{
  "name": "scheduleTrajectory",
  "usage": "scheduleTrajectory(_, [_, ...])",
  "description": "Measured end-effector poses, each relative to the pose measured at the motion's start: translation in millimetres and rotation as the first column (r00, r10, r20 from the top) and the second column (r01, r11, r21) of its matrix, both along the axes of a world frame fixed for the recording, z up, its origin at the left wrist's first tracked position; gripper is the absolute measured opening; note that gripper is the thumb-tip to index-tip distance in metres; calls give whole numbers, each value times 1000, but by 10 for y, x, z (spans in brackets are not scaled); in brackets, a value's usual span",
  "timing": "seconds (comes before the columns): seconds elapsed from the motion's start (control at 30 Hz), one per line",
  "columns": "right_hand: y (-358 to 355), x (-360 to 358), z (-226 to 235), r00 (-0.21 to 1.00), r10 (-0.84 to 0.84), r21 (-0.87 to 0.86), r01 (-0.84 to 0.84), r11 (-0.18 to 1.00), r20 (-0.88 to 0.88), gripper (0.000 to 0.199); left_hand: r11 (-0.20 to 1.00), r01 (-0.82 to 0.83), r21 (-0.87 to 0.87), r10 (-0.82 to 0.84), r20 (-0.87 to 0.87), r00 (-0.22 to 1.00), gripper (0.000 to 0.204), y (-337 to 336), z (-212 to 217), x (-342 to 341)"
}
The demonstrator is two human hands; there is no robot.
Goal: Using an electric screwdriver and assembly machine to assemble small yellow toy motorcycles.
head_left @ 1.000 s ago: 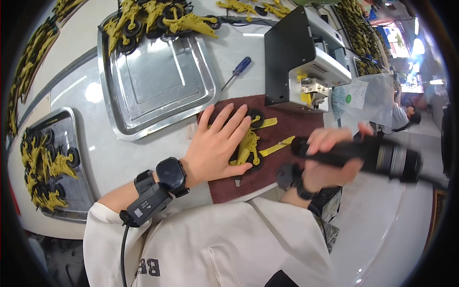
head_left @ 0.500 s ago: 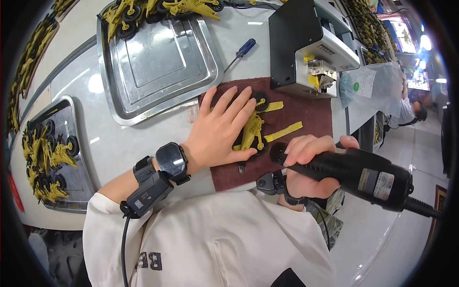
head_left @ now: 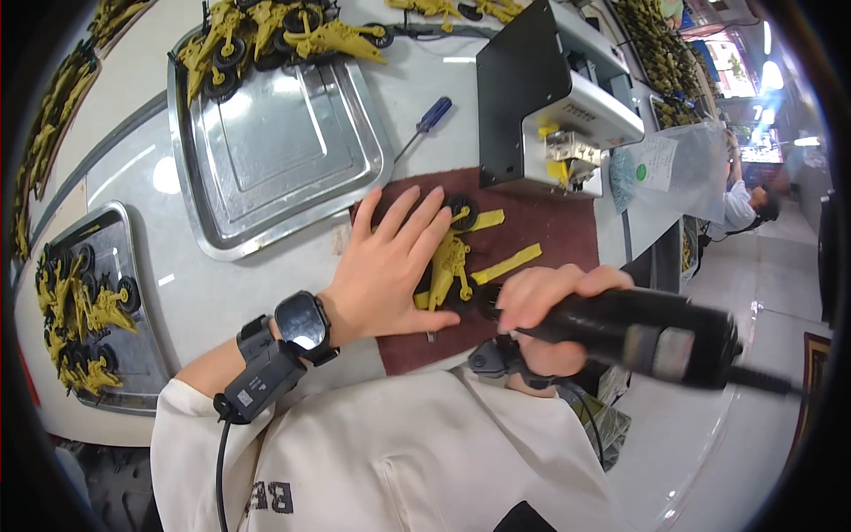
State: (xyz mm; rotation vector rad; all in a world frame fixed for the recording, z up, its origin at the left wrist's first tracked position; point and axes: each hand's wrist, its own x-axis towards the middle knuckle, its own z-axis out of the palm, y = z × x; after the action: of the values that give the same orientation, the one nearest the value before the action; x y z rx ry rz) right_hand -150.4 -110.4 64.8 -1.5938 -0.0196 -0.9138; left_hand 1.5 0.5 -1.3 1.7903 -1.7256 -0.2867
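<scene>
A yellow toy vehicle with black wheels (head_left: 450, 263) lies on a dark red mat (head_left: 550, 232). My left hand (head_left: 387, 264) lies flat on the mat, fingers spread, pressing on the toy's left side. My right hand (head_left: 548, 310) is wrapped around a black electric screwdriver (head_left: 638, 330), whose tip points at the toy's near end. A loose yellow strip (head_left: 507, 262) lies just right of the toy.
A large steel tray (head_left: 275, 151) with several yellow toys at its far end sits left of the mat. A second tray (head_left: 133, 355) of toys is at the far left. A blue-handled screwdriver (head_left: 425, 124) and a black and white machine (head_left: 554, 97) stand behind the mat.
My right hand has brought the electric screwdriver down and leftward until its tip is at the toy. My left hand stays spread on the toy.
</scene>
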Motion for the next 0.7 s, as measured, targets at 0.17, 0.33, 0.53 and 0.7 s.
scheduleTrajectory(0.17, [-489, 69, 527, 820, -565, 94, 558, 825, 87, 51, 1000, 15, 6, -15, 28, 999, 95, 1, 16, -8])
scheduleTrajectory(0.33, [-889, 440, 672, 725, -665, -112, 686, 719, 178, 54, 1000, 29, -6, -29, 18, 999, 92, -16, 22, -1])
scheduleTrajectory(0.53, [-666, 360, 579, 828, -554, -29, 558, 829, 86, 47, 999, 7, -47, -10, -62, 998, 90, 14, 27, 11])
scheduleTrajectory(0.7, [-104, 59, 212, 996, 39, -111, -29, 993, 86, 70, 998, 0, -61, -3, -55, 998, 90, 5, -23, 12])
